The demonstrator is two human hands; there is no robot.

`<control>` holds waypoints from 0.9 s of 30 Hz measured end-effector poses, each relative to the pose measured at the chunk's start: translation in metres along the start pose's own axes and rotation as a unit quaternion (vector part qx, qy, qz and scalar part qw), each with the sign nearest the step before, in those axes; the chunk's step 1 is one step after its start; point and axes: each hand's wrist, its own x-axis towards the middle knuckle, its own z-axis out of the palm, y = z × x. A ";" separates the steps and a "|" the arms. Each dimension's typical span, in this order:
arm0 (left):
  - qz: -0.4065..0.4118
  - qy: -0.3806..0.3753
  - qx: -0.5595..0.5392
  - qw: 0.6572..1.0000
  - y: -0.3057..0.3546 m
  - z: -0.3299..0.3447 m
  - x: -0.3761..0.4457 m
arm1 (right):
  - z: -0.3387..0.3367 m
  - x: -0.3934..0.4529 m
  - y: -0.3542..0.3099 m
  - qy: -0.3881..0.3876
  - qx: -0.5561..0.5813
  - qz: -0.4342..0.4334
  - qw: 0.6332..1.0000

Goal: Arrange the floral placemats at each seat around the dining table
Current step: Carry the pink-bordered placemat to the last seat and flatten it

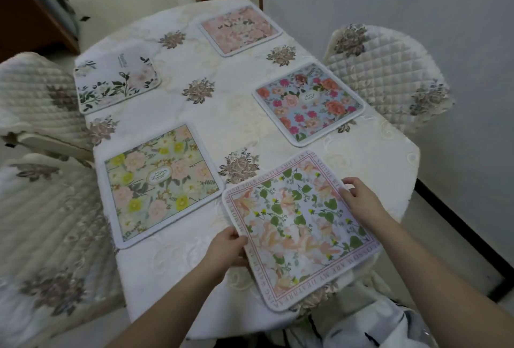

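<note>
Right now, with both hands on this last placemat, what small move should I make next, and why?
Probably slide the lettered placemat a little further onto the table and turn it square. Your left hand and right hand grip opposite edges; it sits skewed, its near corner overhanging the table's edge, while the other four lie flat.

five placemats on the table (pixel 222 113), two down the left side, two along the right, nearest placemat (pixel 300 228) at the front edge, between both hands
</note>
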 end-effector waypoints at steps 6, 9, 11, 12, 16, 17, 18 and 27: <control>-0.016 0.001 0.032 0.999 -0.008 0.000 0.006 | 0.007 0.018 0.013 0.015 -0.041 -0.045 0.998; 0.008 0.000 0.078 0.997 -0.011 -0.003 0.011 | 0.010 0.027 0.020 0.040 -0.103 -0.073 0.991; 0.023 0.000 0.119 0.993 -0.012 -0.007 0.013 | 0.013 0.033 0.026 0.043 -0.124 -0.076 0.988; 0.030 0.002 0.143 0.989 -0.013 -0.010 0.014 | 0.015 0.035 0.027 0.044 -0.128 -0.079 0.988; 0.048 0.018 0.240 0.969 -0.019 -0.015 0.018 | 0.021 0.036 0.031 0.055 -0.159 -0.097 0.981; 0.052 0.024 0.268 0.962 -0.020 -0.015 0.019 | 0.023 0.035 0.032 0.061 -0.176 -0.103 0.977; 0.055 0.033 0.291 0.955 -0.021 -0.016 0.021 | 0.025 0.034 0.032 0.072 -0.193 -0.108 0.973; 0.245 0.115 0.430 0.861 0.000 0.005 0.016 | 0.063 0.030 0.001 0.059 -0.271 -0.280 0.919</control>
